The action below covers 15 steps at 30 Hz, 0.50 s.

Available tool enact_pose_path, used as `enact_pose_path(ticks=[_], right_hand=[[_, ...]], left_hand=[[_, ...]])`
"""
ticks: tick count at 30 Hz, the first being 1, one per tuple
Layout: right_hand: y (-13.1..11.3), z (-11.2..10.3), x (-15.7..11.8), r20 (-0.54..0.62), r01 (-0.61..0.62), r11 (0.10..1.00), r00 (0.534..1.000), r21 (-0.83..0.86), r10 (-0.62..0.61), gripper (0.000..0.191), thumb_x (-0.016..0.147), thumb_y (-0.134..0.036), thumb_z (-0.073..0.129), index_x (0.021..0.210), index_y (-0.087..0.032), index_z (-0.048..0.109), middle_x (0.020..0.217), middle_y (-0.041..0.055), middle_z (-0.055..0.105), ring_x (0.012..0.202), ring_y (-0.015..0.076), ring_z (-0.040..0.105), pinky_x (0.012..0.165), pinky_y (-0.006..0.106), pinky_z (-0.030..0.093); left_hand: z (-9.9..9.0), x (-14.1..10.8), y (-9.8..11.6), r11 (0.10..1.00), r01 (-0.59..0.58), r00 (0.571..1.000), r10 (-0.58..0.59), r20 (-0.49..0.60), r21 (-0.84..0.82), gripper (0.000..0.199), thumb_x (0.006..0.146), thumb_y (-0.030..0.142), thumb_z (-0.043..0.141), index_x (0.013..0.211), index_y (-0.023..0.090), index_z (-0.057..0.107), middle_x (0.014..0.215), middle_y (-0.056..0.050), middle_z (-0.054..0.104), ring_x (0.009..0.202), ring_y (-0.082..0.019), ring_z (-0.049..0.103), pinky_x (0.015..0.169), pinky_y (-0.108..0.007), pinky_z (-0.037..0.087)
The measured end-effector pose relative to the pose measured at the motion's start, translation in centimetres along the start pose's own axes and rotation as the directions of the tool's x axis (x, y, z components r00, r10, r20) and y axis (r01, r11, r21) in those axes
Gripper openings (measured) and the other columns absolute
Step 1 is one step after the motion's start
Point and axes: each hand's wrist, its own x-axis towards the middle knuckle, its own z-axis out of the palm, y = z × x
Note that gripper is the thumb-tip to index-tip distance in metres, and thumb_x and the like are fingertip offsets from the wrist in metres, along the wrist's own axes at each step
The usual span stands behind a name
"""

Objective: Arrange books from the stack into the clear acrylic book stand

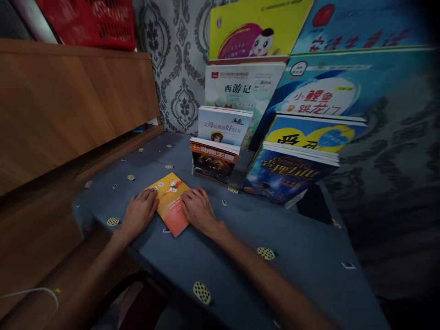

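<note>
An orange and yellow booklet (171, 201) lies on the grey-blue tablecloth (233, 247), turned at an angle. At its left edge is my left hand (140, 208), its fingers bent and resting against the cover's side. My right hand (197, 207) touches the right edge, fingers curled with the tips on the cover. Between them the booklet is held on both sides. Behind it stand books in tiers: an orange and black one (213, 160) in front on the left, and a dark blue one (282, 176) in front on the right.
A wooden cabinet (75, 105) stands at the left with a red basket (99, 23) on top. Patterned wallpaper (182, 68) is behind the books. A black object (314, 204) lies right of the dark blue book. Part of a chair (140, 302) shows below the table edge.
</note>
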Motion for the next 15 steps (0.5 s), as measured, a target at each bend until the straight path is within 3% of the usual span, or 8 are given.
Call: enact_pose_path(ticks=[3, 7, 11, 15], right_hand=[[-1.9, 0.7, 2.5, 0.096, 0.114, 0.987, 0.988, 0.111, -0.125, 0.019, 0.099, -0.016, 0.049, 0.108, -0.014, 0.066, 0.117, 0.0136, 0.072, 0.117, 0.0257, 0.061, 0.107, 0.044, 0.040], [-4.6, 2.6, 6.7, 0.127, 0.198, 0.954, 0.965, 0.224, -0.230, 0.036, 0.103, -0.018, 0.042, 0.137, -0.016, 0.054, 0.135, 0.0118, 0.067, 0.126, 0.0203, 0.060, 0.112, 0.038, 0.040], [-4.9, 4.2, 9.6, 0.153, 0.183, 0.949, 0.962, 0.256, -0.227, 0.042, 0.106, -0.021, 0.035, 0.146, -0.013, 0.047, 0.140, 0.0122, 0.065, 0.129, 0.0182, 0.060, 0.117, 0.037, 0.036], [-2.8, 4.7, 10.7, 0.179, 0.076, 0.982, 0.978, 0.171, -0.107, 0.042, 0.104, -0.021, 0.042, 0.145, -0.014, 0.051, 0.146, 0.0129, 0.060, 0.141, 0.0187, 0.050, 0.121, 0.037, 0.032]], left_hand=[[0.5, -2.4, 0.3, 0.998, 0.070, 0.996, -0.070, -0.049, 0.004, 0.038, 0.102, 0.029, 0.035, 0.130, 0.014, 0.057, 0.140, -0.017, 0.061, 0.127, -0.029, 0.060, 0.098, -0.045, 0.051], [1.0, -2.8, 0.6, 0.995, 0.094, 0.994, -0.093, -0.061, 0.015, 0.033, 0.100, 0.023, 0.038, 0.123, 0.013, 0.060, 0.136, -0.018, 0.064, 0.124, -0.029, 0.062, 0.099, -0.044, 0.051], [0.8, -2.5, 0.7, 0.995, 0.098, 0.994, -0.097, -0.054, 0.018, 0.029, 0.100, 0.022, 0.038, 0.116, 0.015, 0.062, 0.126, -0.017, 0.068, 0.115, -0.029, 0.066, 0.096, -0.044, 0.054], [0.8, -2.5, 0.8, 0.994, 0.106, 0.992, -0.105, -0.074, 0.003, 0.032, 0.101, 0.025, 0.038, 0.124, 0.015, 0.059, 0.135, -0.018, 0.064, 0.122, -0.029, 0.064, 0.098, -0.044, 0.054]])
